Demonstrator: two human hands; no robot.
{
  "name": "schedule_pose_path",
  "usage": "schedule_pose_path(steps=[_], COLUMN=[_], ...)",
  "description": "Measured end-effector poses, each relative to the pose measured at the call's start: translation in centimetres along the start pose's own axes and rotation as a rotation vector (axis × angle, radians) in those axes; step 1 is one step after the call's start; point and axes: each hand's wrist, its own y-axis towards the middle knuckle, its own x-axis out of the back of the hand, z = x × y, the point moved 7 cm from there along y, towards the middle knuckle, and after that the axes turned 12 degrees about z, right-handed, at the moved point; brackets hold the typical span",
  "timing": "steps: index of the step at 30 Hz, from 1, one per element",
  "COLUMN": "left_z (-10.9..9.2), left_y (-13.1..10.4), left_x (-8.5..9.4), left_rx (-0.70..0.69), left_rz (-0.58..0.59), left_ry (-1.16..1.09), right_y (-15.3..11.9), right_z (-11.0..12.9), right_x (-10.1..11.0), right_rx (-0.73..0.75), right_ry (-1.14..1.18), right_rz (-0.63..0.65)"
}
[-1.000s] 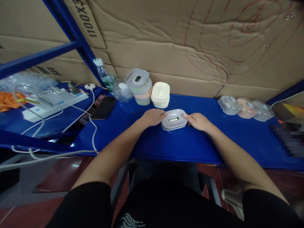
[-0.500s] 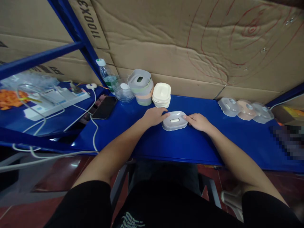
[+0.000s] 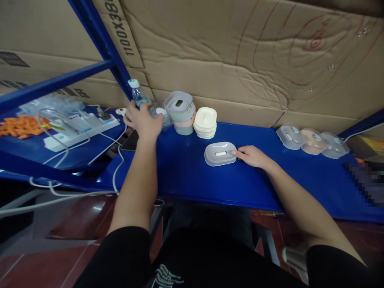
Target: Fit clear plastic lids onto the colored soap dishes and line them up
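Note:
A shallow grey plastic soap dish [image 3: 223, 159] with a white oblong piece in its middle lies flat on the blue table. My right hand [image 3: 251, 155] grips its right end, thumb on the rim, fingers partly hidden. My left hand [image 3: 144, 122], fingers spread, hovers at the stacked clear plastic lids [image 3: 167, 120]; whether it touches them I cannot tell. Right of those lids stand a stack of grey, green and peach dishes [image 3: 183, 117] and a pile of cream trays [image 3: 205, 122].
A water bottle [image 3: 138, 93] stands behind my left hand, and a dark phone [image 3: 131, 142] lies below it. White cables [image 3: 117, 172] and a power strip [image 3: 69, 134] are at left. Several clear-covered dishes [image 3: 312, 141] sit at back right, before the cardboard wall [image 3: 210, 72].
My left hand has let go of the grey soap dish and moved left and back to the clear lids. My right hand stays on the dish.

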Motion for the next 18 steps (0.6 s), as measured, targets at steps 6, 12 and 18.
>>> schedule_pose_path(steps=[6,12,18], left_z=[1.6,1.3,-0.1], left_y=[0.3,0.3,0.0], left_x=[-3.1,-2.9,-1.7], left_rx=[0.101,0.059,0.162], left_rz=[0.178,0.113,0.126], left_ry=[0.043,0.041,0.101], right_y=[-0.4,-0.4,-0.3], right_z=[0.5,0.5,0.3], right_x=[0.2,0.3,0.2], right_rx=[0.009,0.021,0.025], right_ry=[-0.004,0.009,0.013], right_rz=[0.01,0.005,-0.006])
